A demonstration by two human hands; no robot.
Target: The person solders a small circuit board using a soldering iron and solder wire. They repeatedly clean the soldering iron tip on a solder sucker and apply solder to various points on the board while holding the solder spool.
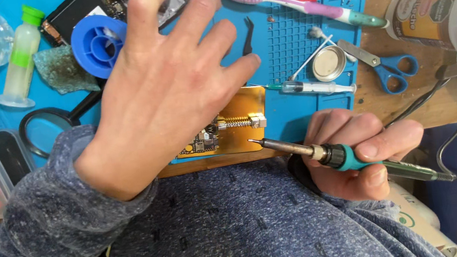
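Observation:
My right hand (359, 153) grips a soldering iron (301, 150) by its teal handle, the tip pointing left toward a small circuit board (202, 143) clamped in a gold holder (242, 122). My left hand (168, 86) hovers over the blue work mat (287, 40) with fingers spread and nothing in it, covering part of the holder. The iron's tip stops just short of the holder's near edge.
On the mat lie a blue solder spool (96, 46), a green-capped bottle (20, 61), a pink toothbrush (306, 5), black tweezers (249, 34), a syringe (310, 86) and a small metal dish (329, 64). Blue scissors (387, 68), a jar (434, 4) and a magnifier (45, 127) sit around.

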